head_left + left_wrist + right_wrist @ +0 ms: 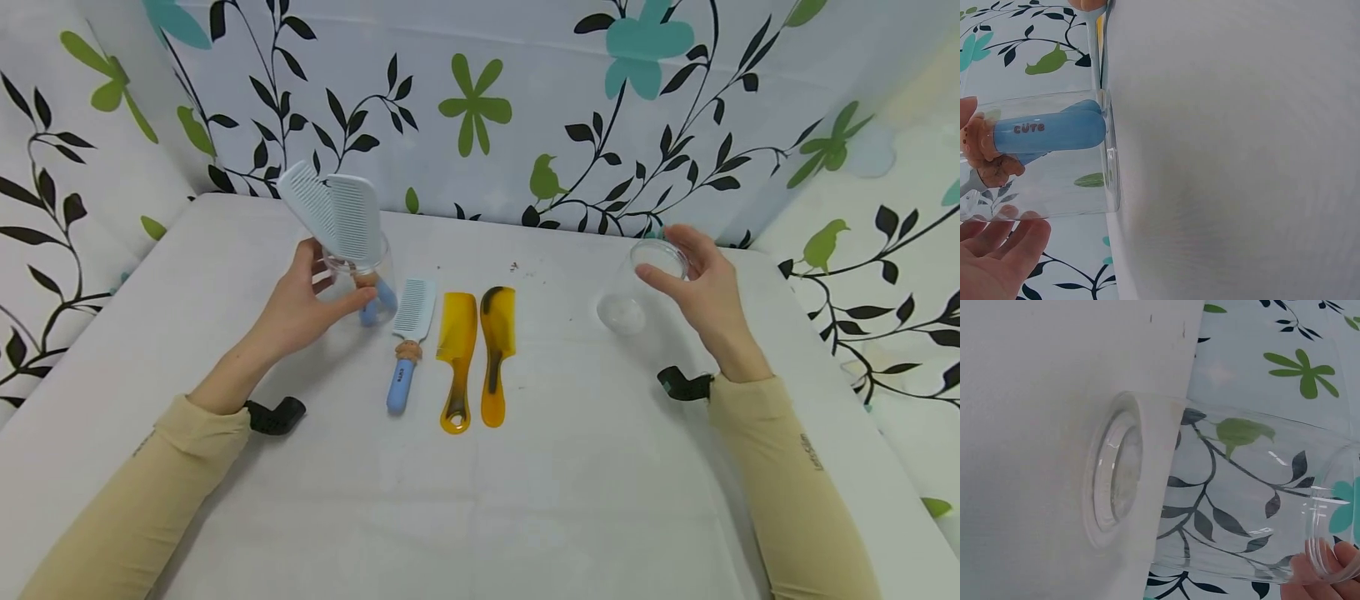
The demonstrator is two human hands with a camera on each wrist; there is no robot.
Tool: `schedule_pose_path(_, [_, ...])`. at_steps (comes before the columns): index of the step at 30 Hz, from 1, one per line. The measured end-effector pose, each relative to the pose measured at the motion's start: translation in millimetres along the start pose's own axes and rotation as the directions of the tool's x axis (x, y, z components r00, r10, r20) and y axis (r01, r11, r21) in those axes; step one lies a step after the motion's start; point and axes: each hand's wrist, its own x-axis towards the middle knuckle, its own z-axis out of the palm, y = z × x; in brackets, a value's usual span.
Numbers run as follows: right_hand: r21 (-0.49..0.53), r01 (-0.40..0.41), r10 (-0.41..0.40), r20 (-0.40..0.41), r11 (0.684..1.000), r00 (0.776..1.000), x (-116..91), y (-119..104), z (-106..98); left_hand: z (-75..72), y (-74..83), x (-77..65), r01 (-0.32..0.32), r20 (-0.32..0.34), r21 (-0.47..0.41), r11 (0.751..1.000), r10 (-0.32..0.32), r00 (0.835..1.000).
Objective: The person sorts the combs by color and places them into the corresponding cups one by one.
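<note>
On the left, my left hand (296, 308) grips a clear cup (1054, 203) around its side. Two combs with pale toothed heads (356, 218) stand in that cup. Their blue handles (1050, 132) show through its wall, one marked "CUTE". My right hand (705, 287) holds a second clear cup (1229, 487) near its rim, thumb on one side and fingers on the other. Nothing shows inside this cup, whose base is at the tabletop. Beside the left cup, a matching blue-handled comb (402, 375) lies on the table.
Between the hands, to the right of the blue-handled comb, lie two amber combs, one with a holed handle (456, 379) and one with dark streaks (493, 367). The white table (480, 508) ends at a patterned curtain (480, 108). Small dark specks (513, 267) dot the tabletop.
</note>
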Motion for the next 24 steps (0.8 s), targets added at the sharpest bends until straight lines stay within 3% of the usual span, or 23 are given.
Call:
schedule_pose_path(5, [0.035, -0.031, 0.03, 0.034, 0.999, 0.999, 4.2, 9.5, 4.9, -2.1, 5.4, -2.1, -0.016, -0.051, -0.011, 1.0, 0.015, 0.999])
schedule_pose_path(9, [0.056, -0.057, 0.054, 0.05, 0.997, 0.997, 6.0, 16.4, 7.5, -6.3, 15.1, -3.6, -0.057, -0.155, -0.025, 0.998, 0.053, 0.987])
schedule_pose_path(14, [0.046, -0.066, 0.064, 0.047, 0.997, 0.997, 6.8, 20.1, 8.8, -14.2, 28.3, -5.7, -0.12, -0.284, -0.06, 0.991, 0.099, 0.954])
schedule_pose_path(20, [0.037, -0.075, 0.073, 0.041, 0.997, 0.996, 5.8, 23.0, 10.1, -23.3, 41.6, -9.6, -0.116, -0.386, -0.099, 0.988, 0.069, 0.92])
schedule_pose_path(22, [0.038, -0.077, 0.076, 0.044, 0.996, 0.996, 5.6, 24.1, 10.8, -24.5, 46.7, -11.5, -0.119, -0.43, -0.116, 0.986, 0.058, 0.901])
schedule_pose_path(24, [0.045, -0.079, 0.076, 0.048, 0.996, 0.996, 5.5, 24.8, 11.4, -24.5, 52.4, -14.0, -0.144, -0.49, -0.145, 0.979, 0.055, 0.87])
